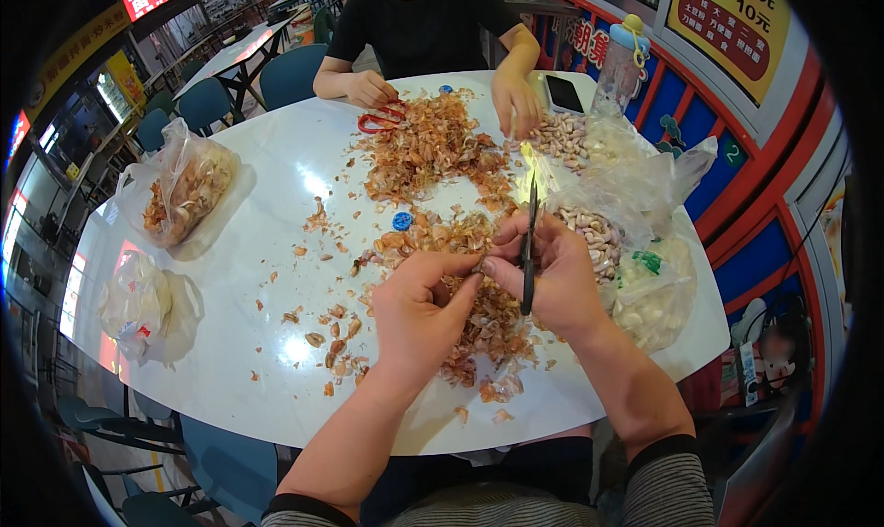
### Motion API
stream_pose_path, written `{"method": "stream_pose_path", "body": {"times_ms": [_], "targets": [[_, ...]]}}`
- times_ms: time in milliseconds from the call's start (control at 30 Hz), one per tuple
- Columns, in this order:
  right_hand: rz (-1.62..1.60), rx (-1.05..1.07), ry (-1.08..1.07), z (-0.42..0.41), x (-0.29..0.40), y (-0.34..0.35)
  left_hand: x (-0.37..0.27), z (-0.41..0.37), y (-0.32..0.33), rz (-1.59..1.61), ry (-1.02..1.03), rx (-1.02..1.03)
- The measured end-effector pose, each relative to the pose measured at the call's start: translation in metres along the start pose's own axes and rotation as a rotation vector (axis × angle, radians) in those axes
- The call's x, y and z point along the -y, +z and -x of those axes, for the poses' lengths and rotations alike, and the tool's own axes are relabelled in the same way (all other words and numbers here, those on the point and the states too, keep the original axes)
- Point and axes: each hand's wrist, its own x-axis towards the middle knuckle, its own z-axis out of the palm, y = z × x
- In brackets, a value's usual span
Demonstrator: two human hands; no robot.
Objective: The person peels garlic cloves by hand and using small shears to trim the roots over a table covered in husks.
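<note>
My left hand [421,302] pinches a small dark piece [478,267], mostly hidden by the fingertips, that looks like a garlic clove. The thumb of my right hand [559,271] meets it there. My right hand also holds a slim black-handled cutting tool [529,264], pointed end away from me; whether knife or scissors is unclear. Beneath both hands lies a heap of papery orange-brown garlic skins [501,330]. Just right of my right hand, pinkish-white peeled cloves [595,240] lie beside a clear plastic bag of pale cloves [652,306].
Across the white table [262,182] a person's hands [514,102] work by another skin heap [431,144] and loose cloves [563,140]. A phone [565,94] and bottle [616,71] stand far right. Two plastic bags [190,192] sit left. A blue cap [402,221] lies mid-table.
</note>
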Motion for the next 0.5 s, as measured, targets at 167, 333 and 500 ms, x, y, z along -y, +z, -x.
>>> {"method": "stream_pose_path", "body": {"times_ms": [167, 333, 500], "targets": [[-0.060, -0.036, -0.032, 0.0021, -0.0096, 0.0034, 0.0049, 0.0013, 0.0028, -0.075, 0.130, -0.017], [-0.106, -0.050, 0.002, 0.0004, -0.0097, 0.0058, 0.0014, 0.0017, 0.0007, 0.012, -0.044, 0.032], [-0.173, -0.013, 0.020, -0.0007, -0.0085, 0.0026, 0.0025, -0.0045, -0.0041, 0.532, -0.398, 0.139]]}}
